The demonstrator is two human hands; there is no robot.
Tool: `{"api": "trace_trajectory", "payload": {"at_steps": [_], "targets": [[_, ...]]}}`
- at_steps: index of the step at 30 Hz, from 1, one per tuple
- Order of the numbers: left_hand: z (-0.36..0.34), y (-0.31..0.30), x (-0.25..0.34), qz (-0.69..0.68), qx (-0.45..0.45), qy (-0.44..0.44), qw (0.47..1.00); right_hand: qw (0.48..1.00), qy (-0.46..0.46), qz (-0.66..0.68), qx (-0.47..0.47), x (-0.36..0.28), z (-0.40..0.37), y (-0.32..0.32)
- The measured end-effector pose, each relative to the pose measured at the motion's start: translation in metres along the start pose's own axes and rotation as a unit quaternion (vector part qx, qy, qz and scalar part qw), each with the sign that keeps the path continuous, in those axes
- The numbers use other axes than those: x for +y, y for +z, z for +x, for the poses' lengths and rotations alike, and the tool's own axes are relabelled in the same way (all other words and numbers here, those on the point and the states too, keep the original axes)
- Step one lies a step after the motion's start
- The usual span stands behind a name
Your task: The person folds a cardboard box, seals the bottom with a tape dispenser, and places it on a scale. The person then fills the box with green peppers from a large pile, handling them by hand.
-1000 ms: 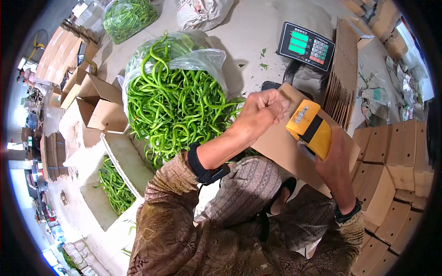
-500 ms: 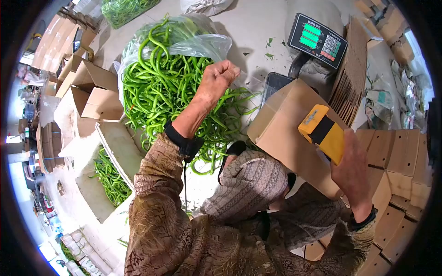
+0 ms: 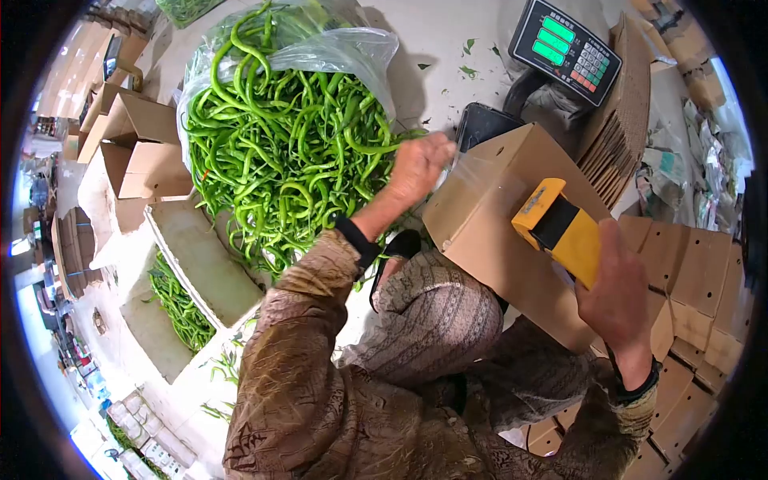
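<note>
My right hand [image 3: 616, 284] is closed around the lower end of a yellow and black tool that looks like a tape dispenser [image 3: 570, 236]. It lies over the upper face of a brown cardboard box [image 3: 512, 256], which is tilted beside my knees. My left hand [image 3: 420, 168], somewhat blurred, is between the box's left corner and the green peppers. Its fingers are bent together, and what they hold, if anything, does not show. Long green peppers [image 3: 288, 160] spill from a clear plastic bag [image 3: 336, 52] left of that hand.
A scale display [image 3: 566, 50] with green-lit numbers stands behind the box, near the dark scale platform [image 3: 484, 124]. Flattened cardboard [image 3: 612, 120] leans at right, above stacked cartons [image 3: 688, 264]. At left are a pale open box [image 3: 204, 248] with peppers and an open brown carton [image 3: 152, 164].
My left hand has moved right and slightly down, from over the peppers to the box's corner. My right hand and the yellow tool have barely moved. The view has shifted slightly.
</note>
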State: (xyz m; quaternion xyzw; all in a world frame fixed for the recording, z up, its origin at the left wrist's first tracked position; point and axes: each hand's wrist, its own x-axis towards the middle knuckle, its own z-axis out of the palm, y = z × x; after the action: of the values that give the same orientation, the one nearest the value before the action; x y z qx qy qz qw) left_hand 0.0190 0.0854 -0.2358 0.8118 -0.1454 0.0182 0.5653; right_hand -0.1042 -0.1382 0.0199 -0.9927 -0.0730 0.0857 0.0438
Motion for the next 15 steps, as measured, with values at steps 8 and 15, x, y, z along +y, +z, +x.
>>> {"api": "trace_trajectory", "payload": {"at_steps": [8,15], "targets": [[-0.012,0.036,-0.003,0.083,-0.116,-0.051,0.988,0.998,-0.037,0.037,0.021,0.006,0.008,0.006],[0.016,0.043,-0.028,-0.017,-0.071,-0.048,0.996,0.998,-0.021,0.047,0.033,0.005,0.006,0.005]]}}
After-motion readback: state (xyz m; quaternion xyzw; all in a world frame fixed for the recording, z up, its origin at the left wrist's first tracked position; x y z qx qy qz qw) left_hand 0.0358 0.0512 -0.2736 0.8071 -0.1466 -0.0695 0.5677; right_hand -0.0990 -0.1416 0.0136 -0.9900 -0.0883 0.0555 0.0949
